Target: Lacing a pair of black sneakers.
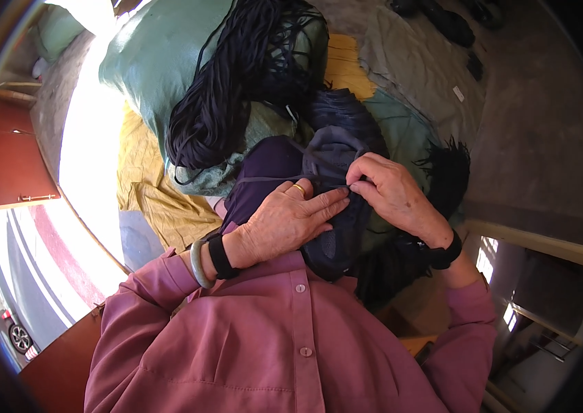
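Note:
A dark grey-blue shoe [332, 244] lies on my lap, its padded collar pointing away from me. My left hand [297, 210] rests across the shoe from the left, fingers stretched out toward the right hand. Thumb and forefinger of my right hand [382, 186] are pinched together at the shoe's lacing, on what looks like a shoelace. A loose stretch of grey shoelace [264, 179] runs out to the left over dark purple cloth. The eyelets under the fingers are hidden.
A big bundle of black laces [212, 120] hangs over a green sack [143, 58] ahead of me. Stacked dark shoe pieces [346, 117] lie just beyond the shoe. Yellow cloth [160, 199] is at left, more black laces [446, 172] at right, and a wooden-edged bench [539, 244] farther right.

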`<state>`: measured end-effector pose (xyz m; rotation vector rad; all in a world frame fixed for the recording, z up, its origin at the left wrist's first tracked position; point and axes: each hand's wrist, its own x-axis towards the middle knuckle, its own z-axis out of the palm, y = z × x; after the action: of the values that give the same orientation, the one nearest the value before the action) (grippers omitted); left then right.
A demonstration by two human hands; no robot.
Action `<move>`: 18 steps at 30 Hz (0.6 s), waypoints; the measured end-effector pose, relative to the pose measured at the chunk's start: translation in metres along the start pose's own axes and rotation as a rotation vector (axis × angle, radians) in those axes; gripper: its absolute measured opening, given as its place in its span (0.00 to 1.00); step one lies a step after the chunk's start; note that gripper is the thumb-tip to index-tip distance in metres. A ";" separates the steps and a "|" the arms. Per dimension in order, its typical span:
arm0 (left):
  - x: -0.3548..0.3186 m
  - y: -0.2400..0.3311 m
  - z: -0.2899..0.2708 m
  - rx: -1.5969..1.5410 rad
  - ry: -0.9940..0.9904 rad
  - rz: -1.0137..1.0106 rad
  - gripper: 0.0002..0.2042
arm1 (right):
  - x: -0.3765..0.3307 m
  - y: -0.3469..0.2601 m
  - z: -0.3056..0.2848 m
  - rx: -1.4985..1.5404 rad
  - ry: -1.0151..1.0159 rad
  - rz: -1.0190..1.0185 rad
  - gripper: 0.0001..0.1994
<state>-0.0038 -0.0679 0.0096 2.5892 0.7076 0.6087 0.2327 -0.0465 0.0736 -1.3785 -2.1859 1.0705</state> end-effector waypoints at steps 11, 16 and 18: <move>0.002 0.001 -0.001 -0.061 0.045 0.006 0.23 | -0.010 -0.014 -0.008 -0.249 -0.105 0.069 0.05; 0.000 -0.018 -0.018 -0.233 0.243 -0.079 0.17 | -0.004 -0.013 -0.015 -0.184 -0.190 0.010 0.08; 0.008 -0.031 -0.024 -0.235 0.277 -0.236 0.17 | -0.005 -0.006 -0.020 -0.110 -0.209 0.042 0.08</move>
<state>-0.0212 -0.0331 0.0178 2.1894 0.9504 0.9226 0.2440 -0.0444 0.0918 -1.4215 -2.4062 1.1729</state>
